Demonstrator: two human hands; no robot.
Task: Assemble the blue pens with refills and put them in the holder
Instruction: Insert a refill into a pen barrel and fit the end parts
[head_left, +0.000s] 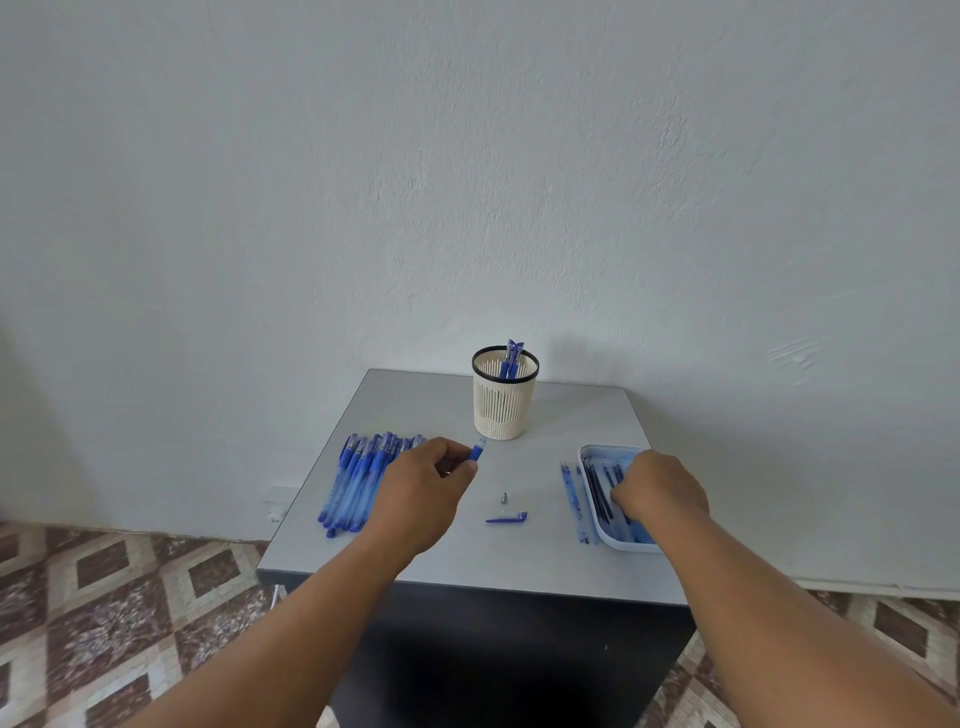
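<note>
A cream slotted holder (502, 402) with a black rim is seen standing upright at the far edge of the grey bench (415, 561), against the white wall (467, 156), and a few assembled blue pens (511, 356) are seen standing inside it. In front of the holder and to its left, a row of blue pens (353, 483) is laid side by side on the bench. Over the near end of that row the left hand (421, 499) is held, its grip closed round a blue pen barrel (477, 451) whose tip is pointed up toward the holder. Nearer the camera than the holder, a small metal pen tip (504, 499) and a blue cap (508, 518) are seen lying on the bench, close together but apart. To the right of the holder, a white tray (589, 462) of dark refills (597, 486) is set near the bench's right edge, with two loose refills (571, 499) lying just beside its left wall. The right hand (657, 491) is lowered into the tray with fingers curled among the refills; whether one is actually pinched cannot be told. A patterned tile floor (130, 597) is visible around the bench.
</note>
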